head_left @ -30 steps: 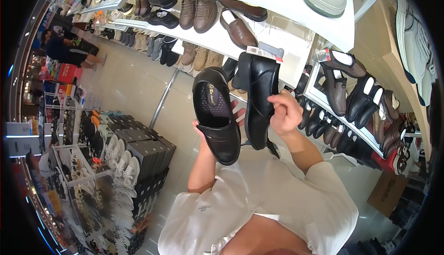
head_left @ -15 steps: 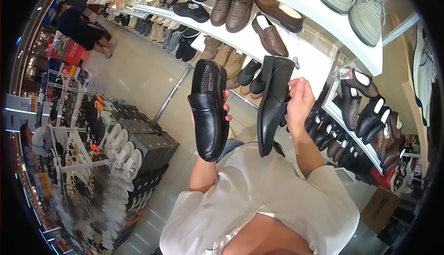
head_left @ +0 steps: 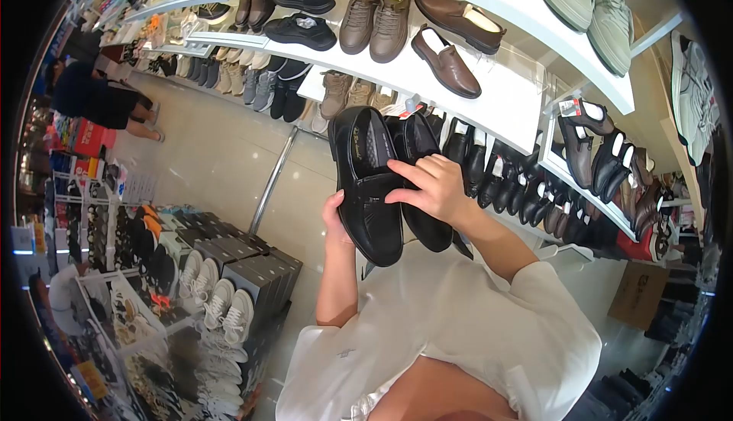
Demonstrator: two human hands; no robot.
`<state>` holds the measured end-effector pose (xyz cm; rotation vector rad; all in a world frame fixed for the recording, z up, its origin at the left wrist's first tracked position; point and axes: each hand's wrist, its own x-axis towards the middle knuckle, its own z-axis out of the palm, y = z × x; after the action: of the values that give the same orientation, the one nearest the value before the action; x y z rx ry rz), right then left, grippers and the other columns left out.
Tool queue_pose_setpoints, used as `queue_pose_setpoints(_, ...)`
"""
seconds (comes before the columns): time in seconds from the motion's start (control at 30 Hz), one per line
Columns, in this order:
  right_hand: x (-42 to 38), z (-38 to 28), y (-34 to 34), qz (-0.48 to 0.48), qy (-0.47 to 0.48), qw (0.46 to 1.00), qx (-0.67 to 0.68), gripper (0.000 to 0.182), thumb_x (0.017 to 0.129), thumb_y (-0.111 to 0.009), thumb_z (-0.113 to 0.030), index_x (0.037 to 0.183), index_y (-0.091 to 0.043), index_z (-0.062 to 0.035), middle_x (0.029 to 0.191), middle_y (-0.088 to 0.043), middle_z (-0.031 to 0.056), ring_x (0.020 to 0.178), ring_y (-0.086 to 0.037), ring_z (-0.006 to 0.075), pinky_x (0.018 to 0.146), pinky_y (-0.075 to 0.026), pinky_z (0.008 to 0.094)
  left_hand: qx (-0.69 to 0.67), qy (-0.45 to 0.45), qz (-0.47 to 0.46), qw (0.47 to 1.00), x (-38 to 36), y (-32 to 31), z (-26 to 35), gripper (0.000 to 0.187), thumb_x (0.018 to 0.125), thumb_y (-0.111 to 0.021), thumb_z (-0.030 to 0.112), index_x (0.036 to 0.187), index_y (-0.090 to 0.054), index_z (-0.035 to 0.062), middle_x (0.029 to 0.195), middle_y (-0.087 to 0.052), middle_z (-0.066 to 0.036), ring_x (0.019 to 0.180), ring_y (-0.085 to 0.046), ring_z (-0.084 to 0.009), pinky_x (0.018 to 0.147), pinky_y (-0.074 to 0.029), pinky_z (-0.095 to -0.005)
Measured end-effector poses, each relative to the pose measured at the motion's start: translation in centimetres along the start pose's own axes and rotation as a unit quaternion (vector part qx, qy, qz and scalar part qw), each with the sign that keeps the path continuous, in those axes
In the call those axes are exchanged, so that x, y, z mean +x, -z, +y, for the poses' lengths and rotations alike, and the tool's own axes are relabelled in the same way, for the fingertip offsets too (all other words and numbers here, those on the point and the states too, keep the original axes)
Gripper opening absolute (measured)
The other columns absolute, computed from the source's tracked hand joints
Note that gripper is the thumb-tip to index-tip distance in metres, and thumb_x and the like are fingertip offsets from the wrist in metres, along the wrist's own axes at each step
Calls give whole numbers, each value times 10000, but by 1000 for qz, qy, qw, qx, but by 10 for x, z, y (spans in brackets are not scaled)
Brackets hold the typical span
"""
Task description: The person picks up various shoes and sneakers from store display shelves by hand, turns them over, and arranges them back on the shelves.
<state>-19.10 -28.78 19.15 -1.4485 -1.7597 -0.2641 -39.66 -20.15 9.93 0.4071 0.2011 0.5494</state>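
A pair of black leather loafers is raised side by side in front of my chest, openings facing up. My left hand (head_left: 336, 219) wraps the outer side of the left loafer (head_left: 372, 219), thumb showing and other fingers hidden behind it. The right loafer (head_left: 427, 230) sits close against it; what supports it underneath is hidden. In front of the pair is my right hand (head_left: 437, 188), with index finger and thumb stretched apart near the left loafer's strap and opening. Its other fingers are curled, and nothing shows between them.
Ahead, a white shelf (head_left: 504, 108) carries brown leather shoes (head_left: 447, 66) and black shoes. Shoe racks stand at the right. Stacked grey boxes (head_left: 256, 283) with white sneakers (head_left: 229, 310) are at the left. A person (head_left: 95, 96) stands in the far left aisle.
The two loafers have come together from being held apart. My right hand has moved left, from the right loafer's outer side to in front of the pair. The view has shifted slightly.
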Motion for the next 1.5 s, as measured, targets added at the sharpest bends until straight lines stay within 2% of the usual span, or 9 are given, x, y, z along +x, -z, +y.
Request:
queue_pose_setpoints(0.17, -4, -4, -26, 1, -186, 982, 34, 515, 629, -880, -365, 1013, -683, -82, 822, -520, 60, 595, -540, 209, 533, -463, 316, -63, 68, 85, 992, 4, 4, -10, 547, 935, -490, 351, 1288, -538, -64, 1183, -652, -224, 1047, -669, -320, 928, -549, -435)
queue_pose_setpoints(0.27, -10, 4, -31, -14, -246, 968, 55, 447, 667, -861, -391, 805, -595, -60, 899, -552, 43, 637, -607, 233, 542, -509, 337, -89, 111, 56, 988, 10, 16, -12, 533, 935, -493, 327, 1290, -533, -69, 1190, -647, -227, 1049, -669, -317, 931, -545, -434)
queue_pose_setpoints(0.7, -12, 42, 2, 31, -220, 970, 98, 189, 784, -787, -145, 785, -639, -29, 720, -621, 75, 618, -622, 240, 540, -471, 340, -132, 209, -32, 968, 86, 31, -25, 606, 801, -552, 218, 1315, -501, -100, 1239, -621, -232, 1138, -612, -373, 1024, -473, -481)
queue_pose_setpoints(0.9, -32, 88, 32, 29, -209, 972, -102, 317, 825, -755, -231, 662, -543, -60, 648, -551, 84, 565, -576, 283, 513, -452, 378, -120, 299, -60, 945, 162, 11, -61, 611, 756, -552, 155, 1314, -503, -88, 1261, -612, -228, 1159, -601, -360, 1028, -468, -471)
queue_pose_setpoints(0.97, -50, 116, 42, 81, -241, 954, -161, 336, 838, -743, -205, 644, -510, -61, 633, -533, 94, 548, -569, 293, 501, -446, 386, -79, 319, -55, 943, 188, -13, -71, 470, 829, -542, 172, 1246, -554, -46, 1204, -642, -192, 1136, -608, -322, 1016, -461, -451)
queue_pose_setpoints(1.07, -60, 155, 67, 119, -253, 935, -219, 319, 855, -734, -203, 656, -527, -63, 626, -530, 104, 539, -573, 300, 487, -442, 392, 65, 325, -6, 943, 218, -6, -94, 478, 950, -527, 366, 1240, -557, -14, 1263, -612, -184, 1173, -576, -300, 1069, -403, -450)
queue_pose_setpoints(1.17, -75, 207, 86, 135, -264, 916, -270, 334, 856, -737, -215, 642, -528, -68, 615, -533, 97, 524, -572, 298, 476, -448, 390, 183, 316, 79, 928, 226, -30, -104, 312, 980, -517, 312, 1151, -591, 62, 1201, -640, -100, 1120, -595, -235, 1013, -432, -418)
queue_pose_setpoints(1.37, -74, 296, 108, 161, -234, 887, -364, 302, 848, -745, -235, 665, -560, -81, 619, -565, 73, 534, -590, 265, 501, -481, 362, 277, 294, 72, 912, 242, -21, -111, 358, 984, -534, 267, 1225, -573, 5, 1246, -626, -151, 1141, -606, -266, 990, -475, -414)
queue_pose_setpoints(1.5, -86, 350, 98, 101, -300, 872, -374, 253, 896, -646, -278, 989, -706, -50, 958, -698, 144, 898, -663, 337, 793, -524, 441, 287, 289, 98, 908, 245, -14, -111, 374, 971, -545, 281, 1206, -573, -8, 1220, -623, -174, 1117, -609, -282, 982, -487, -417)
